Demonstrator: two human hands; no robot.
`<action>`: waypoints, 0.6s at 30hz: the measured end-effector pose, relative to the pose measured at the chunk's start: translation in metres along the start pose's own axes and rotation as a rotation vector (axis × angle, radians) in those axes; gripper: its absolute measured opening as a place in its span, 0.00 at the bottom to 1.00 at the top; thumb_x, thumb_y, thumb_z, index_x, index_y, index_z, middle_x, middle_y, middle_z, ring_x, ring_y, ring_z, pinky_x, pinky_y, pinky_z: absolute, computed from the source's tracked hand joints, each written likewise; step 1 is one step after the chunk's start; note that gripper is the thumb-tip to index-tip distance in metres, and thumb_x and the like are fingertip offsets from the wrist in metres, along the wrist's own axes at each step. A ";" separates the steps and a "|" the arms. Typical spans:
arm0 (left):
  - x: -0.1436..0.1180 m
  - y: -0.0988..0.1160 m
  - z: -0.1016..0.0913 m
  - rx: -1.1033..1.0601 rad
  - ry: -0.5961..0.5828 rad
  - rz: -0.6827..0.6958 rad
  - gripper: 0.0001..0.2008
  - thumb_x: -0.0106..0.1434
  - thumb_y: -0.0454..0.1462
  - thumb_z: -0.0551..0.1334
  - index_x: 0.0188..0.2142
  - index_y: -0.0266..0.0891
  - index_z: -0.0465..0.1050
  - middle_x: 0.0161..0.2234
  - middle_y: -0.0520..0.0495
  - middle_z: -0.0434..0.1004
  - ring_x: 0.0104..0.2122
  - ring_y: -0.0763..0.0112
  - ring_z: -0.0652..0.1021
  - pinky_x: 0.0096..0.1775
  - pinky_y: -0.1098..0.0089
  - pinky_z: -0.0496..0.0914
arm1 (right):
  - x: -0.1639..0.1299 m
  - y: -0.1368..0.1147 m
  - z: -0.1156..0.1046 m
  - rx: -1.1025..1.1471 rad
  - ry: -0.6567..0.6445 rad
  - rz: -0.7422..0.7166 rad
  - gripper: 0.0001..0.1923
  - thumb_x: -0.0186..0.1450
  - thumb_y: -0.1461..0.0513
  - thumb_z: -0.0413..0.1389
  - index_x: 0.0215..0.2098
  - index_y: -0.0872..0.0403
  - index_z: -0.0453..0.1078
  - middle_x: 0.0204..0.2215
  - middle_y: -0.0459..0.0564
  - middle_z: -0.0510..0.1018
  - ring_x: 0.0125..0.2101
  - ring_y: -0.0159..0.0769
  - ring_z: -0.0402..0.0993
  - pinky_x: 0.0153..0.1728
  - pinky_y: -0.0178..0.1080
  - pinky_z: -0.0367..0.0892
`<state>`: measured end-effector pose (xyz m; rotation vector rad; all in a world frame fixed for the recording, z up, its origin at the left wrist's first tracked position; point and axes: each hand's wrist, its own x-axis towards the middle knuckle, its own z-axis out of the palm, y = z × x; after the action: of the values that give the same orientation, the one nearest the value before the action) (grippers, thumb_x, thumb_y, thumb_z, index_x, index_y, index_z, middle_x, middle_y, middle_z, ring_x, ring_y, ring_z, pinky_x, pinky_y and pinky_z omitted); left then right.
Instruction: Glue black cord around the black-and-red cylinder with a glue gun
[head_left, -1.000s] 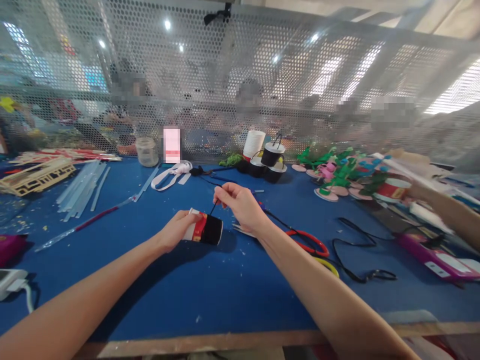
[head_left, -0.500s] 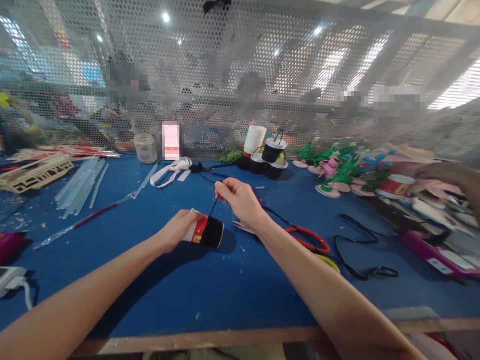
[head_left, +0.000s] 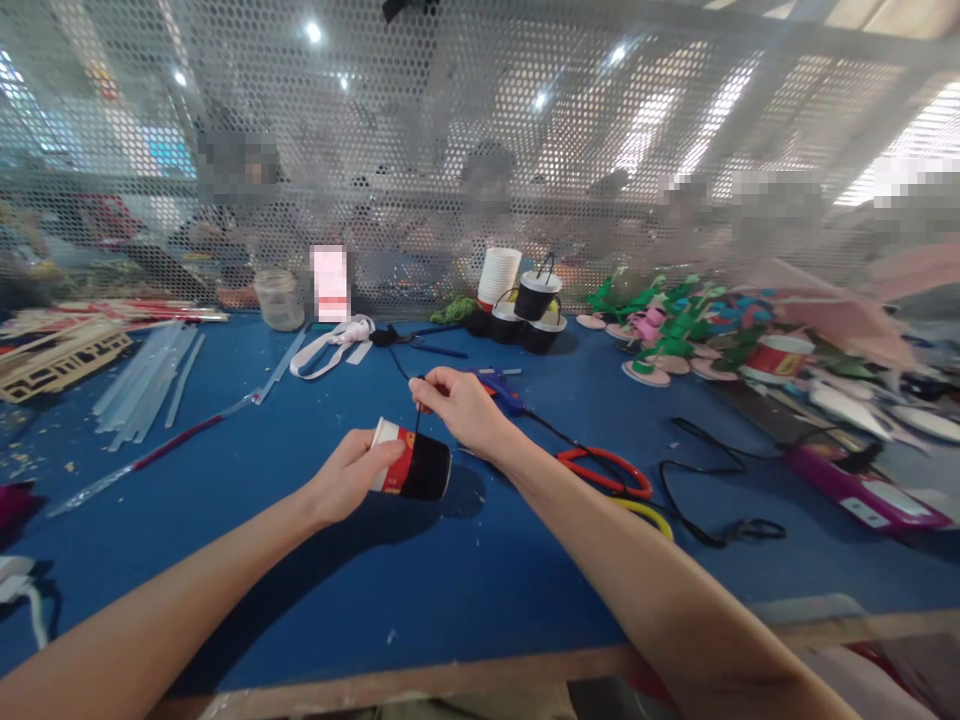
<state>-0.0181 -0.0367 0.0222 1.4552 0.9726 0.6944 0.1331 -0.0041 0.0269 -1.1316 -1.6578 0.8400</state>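
Note:
A paper cup [head_left: 393,458], white and red with its lower part wrapped in black yarn, lies tilted on its side in my left hand [head_left: 351,472]. My left thumb presses along the red band, and the fingers wrap behind the cup. Above it, my right hand [head_left: 457,405] pinches a black yarn [head_left: 418,418] that runs down taut to the cup's wrapped part. From the pinch the strand also trails back toward a black yarn bundle [head_left: 386,337]. A blue glue gun [head_left: 501,392] lies just behind my right hand.
Black-wrapped cups [head_left: 537,296] stand beside a white cup stack [head_left: 499,275] at the back. Scissors with red handles [head_left: 604,472] lie under my right forearm. Glue sticks [head_left: 142,385] are at left, a purple power strip [head_left: 862,488] at right. A perforated metal screen [head_left: 420,130] closes off the back.
The cup has turned slightly, showing more of its white rim end. My right hand has shifted a little left and down with the yarn. The whole view has moved slightly.

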 end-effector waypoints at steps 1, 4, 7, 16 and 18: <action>-0.001 -0.001 0.000 0.007 -0.011 0.015 0.14 0.50 0.44 0.53 0.18 0.34 0.59 0.15 0.55 0.58 0.16 0.81 0.58 0.20 0.77 0.53 | 0.000 -0.001 0.000 -0.018 -0.008 0.001 0.14 0.56 0.56 0.48 0.18 0.56 0.60 0.16 0.43 0.66 0.19 0.27 0.61 0.24 0.32 0.58; -0.002 -0.003 -0.002 0.063 -0.035 0.076 0.16 0.52 0.45 0.51 0.18 0.34 0.59 0.16 0.55 0.57 0.17 0.81 0.58 0.20 0.78 0.52 | -0.002 -0.003 0.000 -0.064 -0.026 0.017 0.14 0.56 0.56 0.48 0.18 0.56 0.60 0.16 0.43 0.66 0.18 0.26 0.61 0.24 0.32 0.58; -0.003 -0.005 -0.004 0.146 -0.045 0.141 0.17 0.54 0.45 0.50 0.17 0.34 0.57 0.16 0.55 0.55 0.17 0.81 0.56 0.19 0.77 0.51 | -0.002 -0.004 0.000 -0.088 -0.046 0.029 0.14 0.57 0.57 0.48 0.17 0.56 0.60 0.15 0.43 0.66 0.18 0.26 0.60 0.24 0.32 0.57; -0.005 -0.003 -0.003 0.250 -0.041 0.269 0.16 0.56 0.42 0.47 0.16 0.36 0.53 0.15 0.55 0.51 0.17 0.81 0.54 0.19 0.76 0.49 | -0.004 -0.007 0.002 -0.112 -0.108 0.062 0.13 0.56 0.58 0.48 0.18 0.57 0.61 0.16 0.43 0.66 0.19 0.26 0.60 0.24 0.31 0.56; -0.006 -0.003 -0.004 0.276 -0.037 0.288 0.16 0.56 0.42 0.47 0.16 0.36 0.52 0.15 0.55 0.51 0.17 0.81 0.54 0.19 0.76 0.50 | -0.005 -0.008 0.003 -0.131 -0.128 0.067 0.13 0.56 0.58 0.48 0.18 0.57 0.61 0.16 0.42 0.65 0.18 0.25 0.59 0.22 0.31 0.55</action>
<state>-0.0244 -0.0402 0.0207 1.8696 0.8630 0.7580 0.1289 -0.0118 0.0315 -1.2515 -1.8106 0.8717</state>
